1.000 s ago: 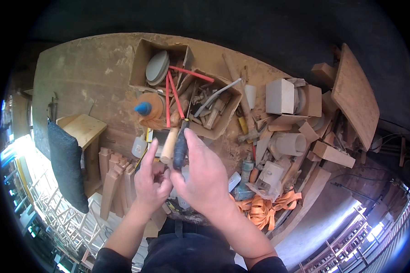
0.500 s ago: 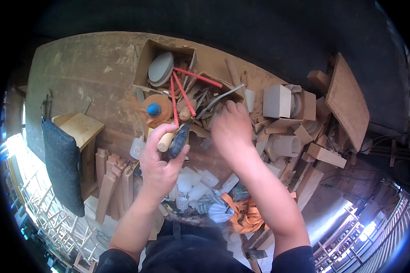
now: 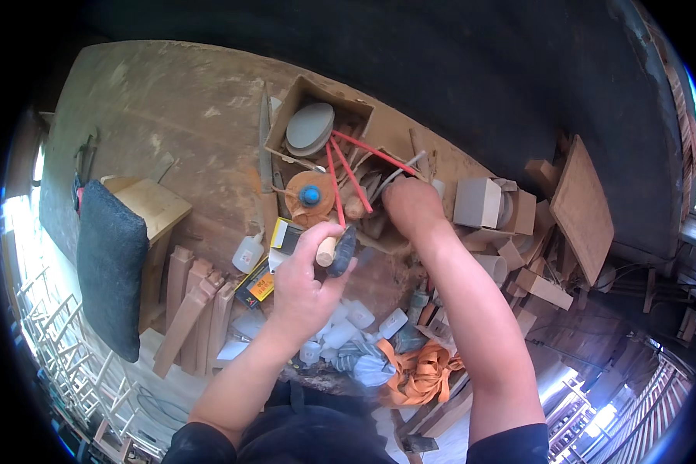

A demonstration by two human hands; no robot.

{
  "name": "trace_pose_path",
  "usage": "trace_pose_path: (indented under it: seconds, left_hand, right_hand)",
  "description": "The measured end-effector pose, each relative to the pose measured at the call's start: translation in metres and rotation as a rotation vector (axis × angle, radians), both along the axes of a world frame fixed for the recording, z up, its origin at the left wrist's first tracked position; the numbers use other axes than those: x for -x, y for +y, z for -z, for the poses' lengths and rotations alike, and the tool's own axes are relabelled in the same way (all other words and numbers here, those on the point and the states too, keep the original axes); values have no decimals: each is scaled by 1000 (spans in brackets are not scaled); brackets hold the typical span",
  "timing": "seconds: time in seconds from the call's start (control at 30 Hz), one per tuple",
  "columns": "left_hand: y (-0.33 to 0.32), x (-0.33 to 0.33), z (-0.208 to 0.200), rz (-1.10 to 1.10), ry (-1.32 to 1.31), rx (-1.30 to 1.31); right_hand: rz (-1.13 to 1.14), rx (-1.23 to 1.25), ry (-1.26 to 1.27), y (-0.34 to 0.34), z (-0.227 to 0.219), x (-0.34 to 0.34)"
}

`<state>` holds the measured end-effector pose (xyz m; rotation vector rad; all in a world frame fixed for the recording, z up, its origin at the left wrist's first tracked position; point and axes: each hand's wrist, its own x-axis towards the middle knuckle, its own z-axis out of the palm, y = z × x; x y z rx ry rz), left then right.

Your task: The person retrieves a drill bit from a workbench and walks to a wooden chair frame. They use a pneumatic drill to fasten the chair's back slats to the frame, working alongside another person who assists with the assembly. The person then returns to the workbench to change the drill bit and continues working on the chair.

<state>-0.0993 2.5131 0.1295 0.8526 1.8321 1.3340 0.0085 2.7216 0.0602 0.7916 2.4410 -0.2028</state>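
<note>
The left hand [image 3: 305,288] is pinching a pale, round wooden stick [image 3: 326,252] and a dark, rounded handle [image 3: 342,254]. The right hand [image 3: 411,205] is hanging over a brown cardboard box [image 3: 393,240], hiding its fingers, so I cannot tell their shape.

- Left sleeve [image 3: 201,444], right sleeve [image 3: 510,445]: black, hems around elbows
- Left hand [image 3: 308,288], right hand [image 3: 414,206]: bare
- Torso clothing [image 3: 313,435]: dark, creased; narrow strap-like strip [image 3: 297,397] up front

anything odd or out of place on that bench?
Mostly clutter. The orange strapping lies in a loose tangle near the person, the white plastic containers beside it are jumbled rather than lined up, and the flat wooden board at right stands tilted.
</note>
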Motion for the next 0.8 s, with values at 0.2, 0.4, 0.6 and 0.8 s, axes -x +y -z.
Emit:
trace_pose_path:
  seconds: [0.2, 0.4, 0.6, 0.8]
  left_hand:
    - [1, 2, 0, -9, 75, -24]
    - [-2, 3, 1, -29, 78, -50]
    - [-3, 6, 5, -18, 45, -59]
    - [1, 2, 7, -45, 72, -95]
  right_hand:
    - [181, 12, 111, 5, 10, 9]
    - [103, -5, 56, 7, 4, 1]
    - [37, 37, 125, 18, -51, -26]
    - [183, 114, 560, 13, -70, -62]
